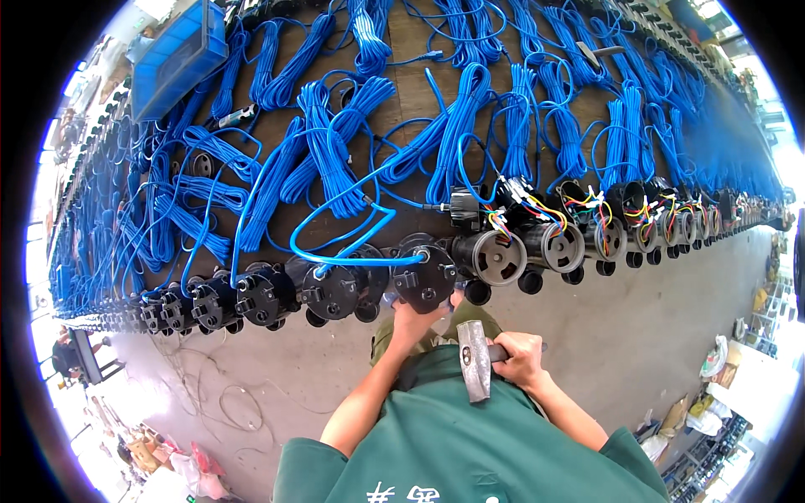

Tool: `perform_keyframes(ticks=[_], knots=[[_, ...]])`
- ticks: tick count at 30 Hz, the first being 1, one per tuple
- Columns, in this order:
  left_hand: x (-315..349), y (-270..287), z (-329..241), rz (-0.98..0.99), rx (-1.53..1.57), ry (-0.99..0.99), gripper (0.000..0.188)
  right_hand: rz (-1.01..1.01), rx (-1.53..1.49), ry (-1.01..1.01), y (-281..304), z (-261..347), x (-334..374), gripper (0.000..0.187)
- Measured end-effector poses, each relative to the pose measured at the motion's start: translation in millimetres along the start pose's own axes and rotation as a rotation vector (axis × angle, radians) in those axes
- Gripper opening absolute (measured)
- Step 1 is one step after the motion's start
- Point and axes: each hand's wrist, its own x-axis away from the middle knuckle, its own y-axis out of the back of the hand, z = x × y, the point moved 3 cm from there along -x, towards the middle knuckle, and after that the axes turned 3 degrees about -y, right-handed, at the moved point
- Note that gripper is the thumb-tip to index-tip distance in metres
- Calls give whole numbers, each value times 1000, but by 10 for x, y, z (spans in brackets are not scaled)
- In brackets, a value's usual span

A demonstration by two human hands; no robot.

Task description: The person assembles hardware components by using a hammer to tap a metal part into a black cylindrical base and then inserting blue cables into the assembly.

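My right hand [519, 359] is closed round the dark handle of a hammer [475, 362], whose worn grey metal head is in front of my green shirt. My left hand [414, 322] grips the near underside of a black round housing [425, 275] at the table edge; its fingertips are hidden beneath. A thick blue cable [352, 261] runs into the lid of this housing. Just left stands another black capped housing [334, 293] with a blue cable in it. To the right, an open metal-rimmed housing [498, 256] shows coloured wires.
Bundles of blue cable [329, 151] cover much of the dark tabletop [411, 92]. Several housings line its near edge both ways, those at right open with loose wires. A blue crate [178, 60] is at the far left. Thin cord [243, 409] lies on the floor.
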Motion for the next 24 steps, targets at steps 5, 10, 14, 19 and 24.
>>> perform_keyframes(ticks=[5,10,14,19,24], knots=[[-20,27,-202,35,-155,3,54,-18,-81,129,50,244,-96,24],[-54,-103,110,-129,-235,-50,68,-13,92,2,-154,-32,-296,16],[-91,-63,-217,-24,-144,15,54,-1,124,-98,-37,-157,-124,21],[-2,43,-209,16,-47,-96,57,104,-150,-168,162,87,32,22],[-3,25,-324,13,-140,-76,59,221,-318,-410,155,16,124,16]])
